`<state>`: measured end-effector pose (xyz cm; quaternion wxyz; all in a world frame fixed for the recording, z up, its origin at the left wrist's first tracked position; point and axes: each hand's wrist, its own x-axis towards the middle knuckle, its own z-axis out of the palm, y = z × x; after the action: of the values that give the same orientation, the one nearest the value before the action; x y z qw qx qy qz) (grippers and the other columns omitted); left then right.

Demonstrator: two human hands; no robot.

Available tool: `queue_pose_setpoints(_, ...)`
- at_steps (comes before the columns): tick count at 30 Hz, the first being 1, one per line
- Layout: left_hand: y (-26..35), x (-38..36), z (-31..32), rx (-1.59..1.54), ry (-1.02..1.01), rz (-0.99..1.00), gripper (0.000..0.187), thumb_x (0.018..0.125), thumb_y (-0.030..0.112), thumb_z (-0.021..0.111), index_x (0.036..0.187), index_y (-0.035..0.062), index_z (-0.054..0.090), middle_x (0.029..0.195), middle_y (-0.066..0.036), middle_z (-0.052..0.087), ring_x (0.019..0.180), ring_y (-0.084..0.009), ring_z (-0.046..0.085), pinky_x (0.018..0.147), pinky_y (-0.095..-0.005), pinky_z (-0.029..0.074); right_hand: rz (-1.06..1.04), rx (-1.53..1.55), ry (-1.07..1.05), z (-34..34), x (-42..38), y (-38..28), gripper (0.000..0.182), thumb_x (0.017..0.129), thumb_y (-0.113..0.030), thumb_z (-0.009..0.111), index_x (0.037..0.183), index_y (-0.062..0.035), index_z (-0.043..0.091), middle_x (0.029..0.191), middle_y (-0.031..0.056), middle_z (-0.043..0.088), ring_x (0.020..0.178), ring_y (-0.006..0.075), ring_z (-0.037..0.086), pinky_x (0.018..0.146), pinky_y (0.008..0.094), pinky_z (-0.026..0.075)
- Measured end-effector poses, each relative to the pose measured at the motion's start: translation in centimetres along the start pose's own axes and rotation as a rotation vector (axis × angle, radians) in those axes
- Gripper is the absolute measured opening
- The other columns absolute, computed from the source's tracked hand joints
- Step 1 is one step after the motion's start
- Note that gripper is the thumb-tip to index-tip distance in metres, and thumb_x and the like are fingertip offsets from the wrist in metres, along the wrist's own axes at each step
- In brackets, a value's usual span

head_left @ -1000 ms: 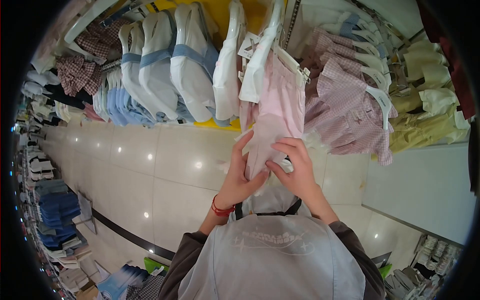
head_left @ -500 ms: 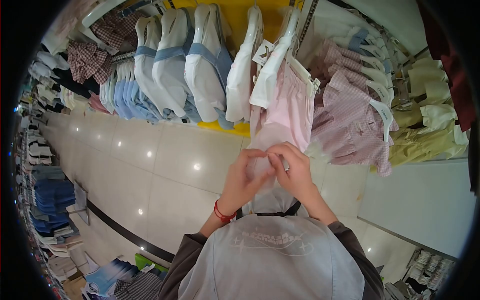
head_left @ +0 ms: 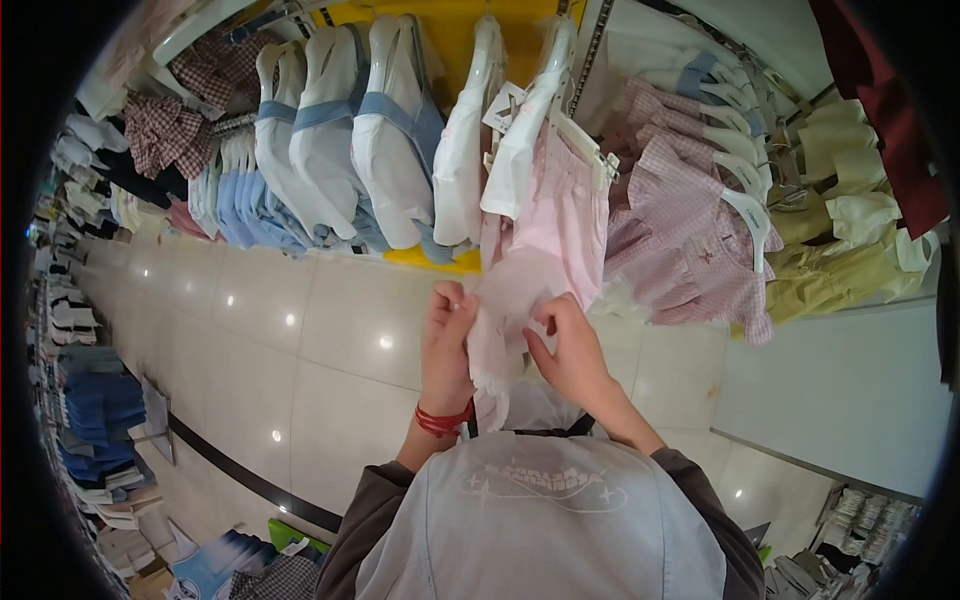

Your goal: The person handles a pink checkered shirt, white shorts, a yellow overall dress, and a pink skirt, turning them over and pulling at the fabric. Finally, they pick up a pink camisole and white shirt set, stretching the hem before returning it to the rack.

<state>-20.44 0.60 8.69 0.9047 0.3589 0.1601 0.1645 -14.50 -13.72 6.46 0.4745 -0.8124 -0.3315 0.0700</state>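
Observation:
A pair of light pink pants (head_left: pixel 570 215) hangs from a white clip hanger, and one leg is drawn out toward me. My left hand (head_left: pixel 447 345), a red bracelet at its wrist, has its fingers curled at the left edge of that leg and grips the fabric near the frilled hem. To the right of the leg is my right hand (head_left: pixel 572 358), thumb and index finger apart, close to the cloth with nothing visible between them. A white top (head_left: pixel 515 170) with a paper tag (head_left: pixel 504 106) hangs just left of the pants.
White tops with blue collars (head_left: pixel 393 165) hang along the rack at the left. Pink checked dresses (head_left: pixel 690 225) and yellow-green garments (head_left: pixel 830 270) hang to the right. Below lies a shiny tiled floor (head_left: pixel 340 330). Folded jeans (head_left: pixel 100 400) are stacked at far left.
My hands, together at the pants leg before, have moved apart. The left now holds the leg's edge and the right has come away from it. The view has shifted slightly.

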Motion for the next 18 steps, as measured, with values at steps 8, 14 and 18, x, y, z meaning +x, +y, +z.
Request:
queue_pose_setpoints(8, -1.4, -0.5, 2.5, 0.003, -0.253, 0.022, 0.051, 0.081, 0.007, 0.052, 0.128, 0.0062, 0.030, 0.124, -0.012, 0.039, 0.114, -0.0209, 0.041, 0.094, -0.0333, 0.035, 0.017, 0.433, 0.091, -0.1, -1.4, -2.6, 0.033, 0.075, -0.002, 0.062, 0.102, -0.0019, 0.043, 0.090, 0.0076, 0.049, 0.085, 0.0169, 0.053, 0.075, 0.0268, 0.043)
queue_pose_setpoints(14, -2.2, 0.5, 2.9, 0.511, -0.475, 0.229, 0.081, 0.071, -0.001, 0.062, 0.136, 0.0042, 0.013, 0.135, -0.012, 0.025, 0.125, -0.0239, 0.027, 0.101, -0.0346, 0.025, 0.407, 0.673, -0.037, -1.8, -1.7, -0.2, 0.014, 0.087, -0.007, 0.047, 0.098, 0.0015, 0.050, 0.088, 0.0053, 0.054, 0.085, 0.0100, 0.052, 0.074, 0.0232, 0.043)
queue_pose_setpoints(18, -3.9, 0.6, 2.0, 0.655, -0.501, 0.155, 0.073, 0.074, 0.000, 0.059, 0.134, -0.0033, 0.016, 0.134, -0.013, 0.027, 0.124, -0.0237, 0.027, 0.101, -0.0329, 0.022, 0.243, 0.788, -0.022, -2.3, -1.6, 0.3, 0.018, 0.087, -0.002, 0.045, 0.104, 0.0016, 0.051, 0.093, 0.0062, 0.056, 0.083, 0.0091, 0.054, 0.073, 0.0214, 0.043)
